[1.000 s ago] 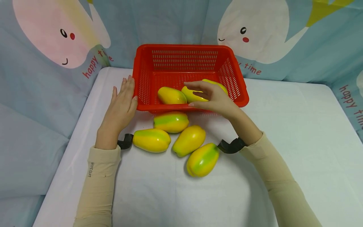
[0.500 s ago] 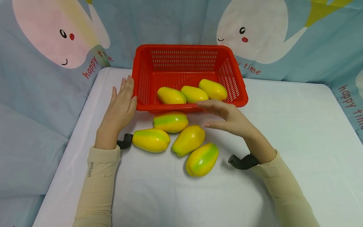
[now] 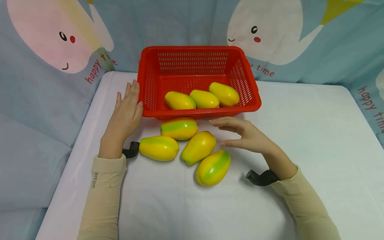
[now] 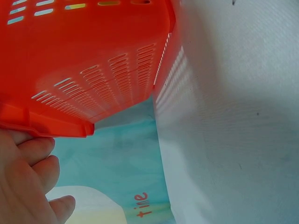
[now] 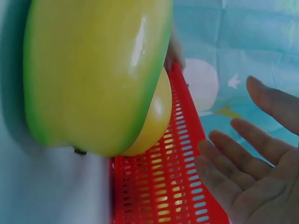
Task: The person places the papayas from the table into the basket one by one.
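A red plastic basket (image 3: pixel 192 113) stands at the back of the table with three yellow papayas inside, one of them (image 3: pixel 224 94) at the right. Several more yellow-green papayas lie just in front, among them a papaya (image 3: pixel 213 168) nearest the person. My left hand (image 3: pixel 124 113) rests its straight fingers along the basket's left rim; in the left wrist view the fingers (image 4: pixel 39 163) touch that rim from outside. Holding nothing, my right hand (image 3: pixel 247 135) hovers right of the loose papayas, its thumb and fingers spread apart. In the right wrist view a papaya (image 5: pixel 98 74) looms close.
A white cloth (image 3: pixel 309 140) covers the table. Behind it and at the left hangs a blue curtain (image 3: pixel 183 23) printed with whales. Black curved pieces (image 3: pixel 262 177) stick out at both wrists.
My right hand has drawn back from above the basket's front, toward the person and to the right. The left hand stays on the rim. The papayas have not moved.
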A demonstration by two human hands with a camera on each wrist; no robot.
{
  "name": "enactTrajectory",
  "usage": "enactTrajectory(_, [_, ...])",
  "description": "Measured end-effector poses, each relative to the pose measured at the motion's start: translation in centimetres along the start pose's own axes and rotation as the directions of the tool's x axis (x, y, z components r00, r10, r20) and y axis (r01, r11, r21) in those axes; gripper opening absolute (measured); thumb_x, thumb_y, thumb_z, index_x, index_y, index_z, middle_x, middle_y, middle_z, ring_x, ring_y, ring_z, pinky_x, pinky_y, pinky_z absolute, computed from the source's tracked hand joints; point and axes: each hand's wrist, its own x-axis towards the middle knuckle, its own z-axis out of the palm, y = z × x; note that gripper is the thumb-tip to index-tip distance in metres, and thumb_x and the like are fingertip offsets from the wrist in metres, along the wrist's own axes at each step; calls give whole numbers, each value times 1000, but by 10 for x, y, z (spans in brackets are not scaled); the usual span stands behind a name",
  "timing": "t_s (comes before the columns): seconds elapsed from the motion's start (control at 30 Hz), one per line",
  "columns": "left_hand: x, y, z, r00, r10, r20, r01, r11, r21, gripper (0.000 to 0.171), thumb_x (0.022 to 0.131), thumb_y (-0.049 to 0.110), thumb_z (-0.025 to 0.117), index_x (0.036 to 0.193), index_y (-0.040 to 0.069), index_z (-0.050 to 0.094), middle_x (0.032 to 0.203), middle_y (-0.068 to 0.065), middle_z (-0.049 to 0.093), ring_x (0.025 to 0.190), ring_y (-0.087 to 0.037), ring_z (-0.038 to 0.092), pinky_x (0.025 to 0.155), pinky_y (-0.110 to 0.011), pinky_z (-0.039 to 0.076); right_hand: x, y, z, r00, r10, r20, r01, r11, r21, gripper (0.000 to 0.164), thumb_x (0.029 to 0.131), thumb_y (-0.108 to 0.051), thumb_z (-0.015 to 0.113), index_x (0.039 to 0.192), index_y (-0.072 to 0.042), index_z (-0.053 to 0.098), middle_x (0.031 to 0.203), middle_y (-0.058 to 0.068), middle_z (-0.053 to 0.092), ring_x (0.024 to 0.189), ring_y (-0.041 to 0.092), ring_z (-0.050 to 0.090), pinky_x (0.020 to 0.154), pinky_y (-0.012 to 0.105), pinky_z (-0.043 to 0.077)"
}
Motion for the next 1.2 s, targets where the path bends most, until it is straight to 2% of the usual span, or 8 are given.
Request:
enactTrajectory(0.13, [0, 1, 0, 1000, 4, -5, -4, 1000, -3, 58, 100, 26, 28, 151, 4, 10, 157, -8, 7, 144, -21, 1, 113, -48, -4, -3, 3, -3, 999, 18, 43, -17, 999, -33, 53, 79, 0, 72, 129, 4, 53, 130, 12, 55, 117, 29, 52, 98, 34, 44])
enactTrajectory(0.27, [0, 1, 0, 1000, 5, -4, -5, 1000, -5, 58, 100, 25, 28, 151, 4, 10, 157, -8, 7, 144, -21, 1, 113, -48, -4, -4, 8, -6, 996, -1, 86, 5, 998, -56, 49, 80, -1, 72, 126, 3, 55, 126, 11, 58, 113, 31, 55, 95, 36, 46])
enactTrajectory(0.53, [1, 0, 0, 1000, 7, -2, -7, 1000, -2, 58, 100, 25, 28, 151, 4, 8, 157, -8, 6, 144, -21, 1, 113, -47, -5, -2, 16, -7, 983, -58, 176, 60, 998, -7, 46, 82, -2, 71, 125, 3, 57, 124, 11, 59, 113, 26, 55, 97, 38, 44])
enactTrajectory(1.2, [2, 0, 0, 1000, 5, 5, -5, 1000, 1, 58, 100, 25, 28, 151, 4, 9, 157, -8, 7, 144, -21, 1, 113, -49, -3, -12, 17, -4, 972, 51, 228, -49, 999, -14, 43, 82, -8, 73, 123, -5, 60, 119, 2, 63, 113, 17, 56, 99, 34, 42])
